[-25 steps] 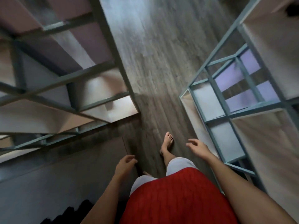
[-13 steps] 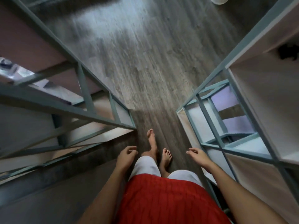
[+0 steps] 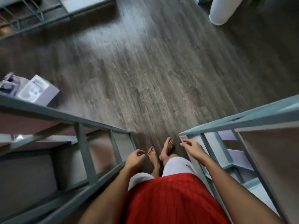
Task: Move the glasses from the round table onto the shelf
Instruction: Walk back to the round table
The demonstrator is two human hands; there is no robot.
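Glasses are nowhere in my view right now, and neither is the round counter they should be sitting on; I judge the fetch has not begun, and I am in the walking leg of the task. My left hand (image 3: 135, 159) hangs at my side with its fingers (image 3: 141, 154) loosely curled and nothing in them; my right hand (image 3: 192, 149) is the same, fingers (image 3: 186, 143) half bent and empty, just beside the corner post of the right shelf unit (image 3: 242, 120). I stand barefoot on the wood floor (image 3: 153, 78) in the gap between that unit and the left shelf unit (image 3: 84, 147). What has changed over the last second is the view: it has lifted and swung, so far more open floor shows ahead, and the two frames that filled the sides now sit low and to the edges; my feet have traded places, the right now leading, so I read this as a stride forward out of the aisle. New at the left is a small white box (image 3: 38, 91) on a shelf edge, and at the top right a white rounded object (image 3: 223, 10) on the floor, too blurred to name; a further rack (image 3: 32, 15) appears at the top left. Hands have not altered their slack hang.
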